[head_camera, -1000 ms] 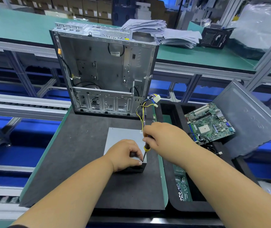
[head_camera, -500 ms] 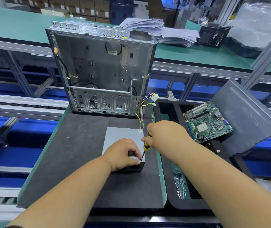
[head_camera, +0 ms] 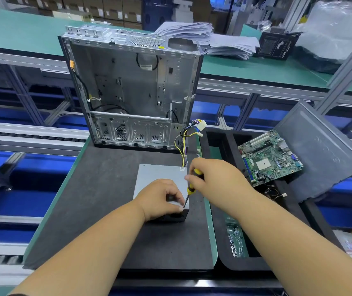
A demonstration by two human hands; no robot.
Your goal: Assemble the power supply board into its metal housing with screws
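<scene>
Power supply housing (head_camera: 160, 178) lies flat on the black mat (head_camera: 98, 189), in front of the open computer chassis (head_camera: 132, 90) that stands upright at the mat's far edge; the housing's wire bundle (head_camera: 183, 142) rises from its far right corner. Left hand (head_camera: 160, 199) rests on the housing's near end, fingers curled, fingertips pinched at the near right corner beside the driver tip; a screw under them cannot be confirmed. Right hand (head_camera: 213, 178) grips the yellow-and-black handle of the screwdriver (head_camera: 190, 189), fingers wrapped round it. Shaft axis runs down and slightly left from the handle, steep but tilted, tip meeting the housing top at that near right corner, touching or just beside the left fingertips. Judgement: 1 screw is being seated or driven here; the right hand does the turning, the left steadies. Motherboard (head_camera: 271, 159) lies right of the housing, well apart, in the black tray (head_camera: 220, 210).
</scene>
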